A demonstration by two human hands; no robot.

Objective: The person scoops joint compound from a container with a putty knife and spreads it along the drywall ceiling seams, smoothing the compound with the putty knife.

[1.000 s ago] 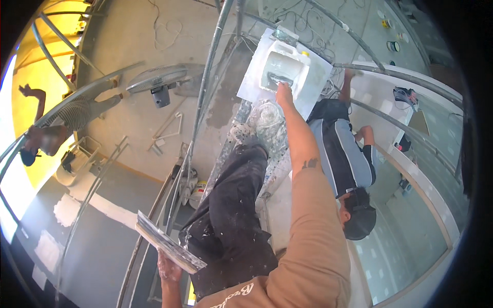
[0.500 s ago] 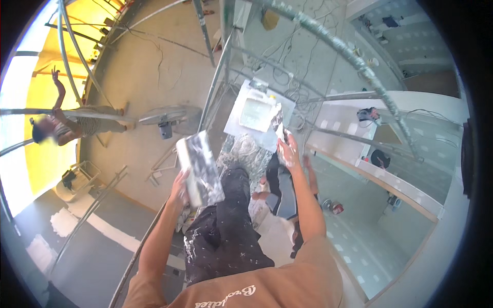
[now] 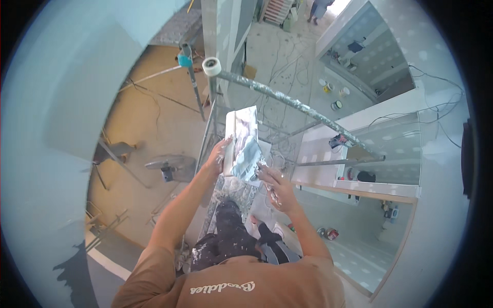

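Observation:
Out in front of me, my left hand (image 3: 218,156) grips a wide flat trowel (image 3: 247,119) by its left side. A lump of pale bluish-white joint compound (image 3: 246,156) lies on its lower half. My right hand (image 3: 277,187), smeared with white, is closed round a small filling knife (image 3: 260,168) at the trowel's lower right edge. Compound coats the knife, so its outline is hard to make out. Under the trowel, a pale board (image 3: 264,148) shows only in part.
I stand on a splattered scaffold plank (image 3: 233,187). A crusted scaffold rail (image 3: 303,108) crosses ahead and right. A fan (image 3: 169,167) stands on the floor below left. A person's legs (image 3: 115,150) show at left, and another person (image 3: 319,9) at the far top. Cables and buckets (image 3: 336,105) lie beyond.
My view has swung, bringing a pale wall in at left. The trowel has moved forward to the middle; my right hand has brought the knife from beside the white tub to the trowel.

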